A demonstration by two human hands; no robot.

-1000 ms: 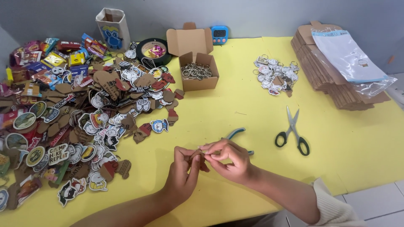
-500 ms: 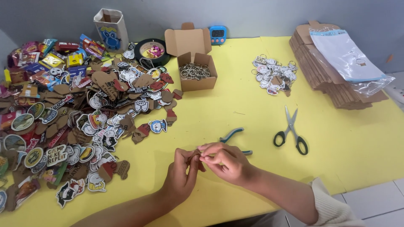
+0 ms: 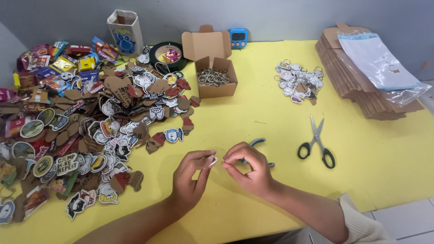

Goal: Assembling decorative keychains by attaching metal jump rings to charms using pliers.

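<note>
Both hands up off the counter (image 3: 253, 108) near its front edge, roughly mid-width. Left hand (image 3: 192, 174) is pinched closed, thumb + forefinger gripping a small pale ring (image 3: 213, 161) at its fingertips; too small to tell if it's a split ring or a bit of card w/ it. Right hand (image 3: 248, 169) sits just to the right, fingers curled in, tips almost touching the ring from the opposite side; can't tell if it actually grips it or only meets it. So the ring lies between the two hands, at the tip of the left and just left of the right's fingertips. Left hand has the hold, right is the one closing in. Ring looks tilted, upper edge leaning toward the right hand; axis otherwise unclear. Teal-handled pliers (image 3: 258, 143) lie on the counter right behind the right hand, partly hidden by it, so right hand is nearer to them. Scissors (image 3: 316, 142) further right, well apart, blades pointing to the back edge. Small open carton of metal rings (image 3: 217, 77) toward the back, centre. Big heap of cutout charms (image 3: 90, 126) fills the left side; a smaller pile of finished keychains (image 3: 298, 81) back right, next to a stack of flat cardboard (image 3: 357, 77).
</note>
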